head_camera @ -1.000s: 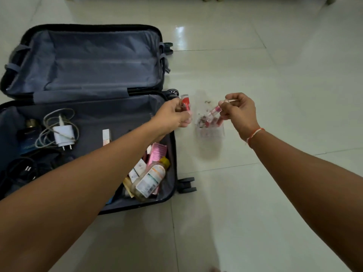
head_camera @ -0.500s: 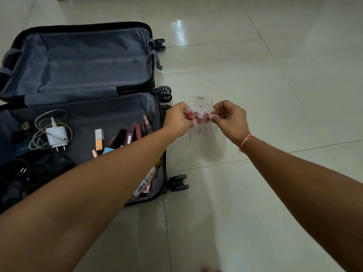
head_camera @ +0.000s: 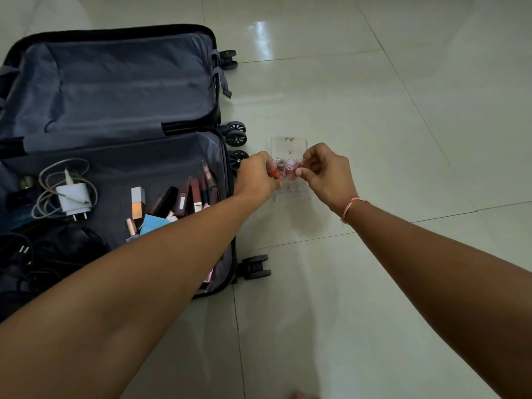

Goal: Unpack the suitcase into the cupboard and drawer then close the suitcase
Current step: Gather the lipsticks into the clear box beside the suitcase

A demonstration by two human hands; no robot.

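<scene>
Home: glossy tiled floor (head_camera: 374, 283), suitcase (head_camera: 115, 90)

Bare, sleeveless forearms; an orange-and-white thread band (head_camera: 349, 209) circles the right wrist.

suitcase (head_camera: 115, 33) black, lining grey | charger (head_camera: 74, 198) white | floor (head_camera: 374, 110) cream

Lay wide open and flat: black suitcase (head_camera: 115, 139), grey inside. Sat inside its near half: lipsticks (head_camera: 198, 191), white charger (head_camera: 73, 198).
</scene>
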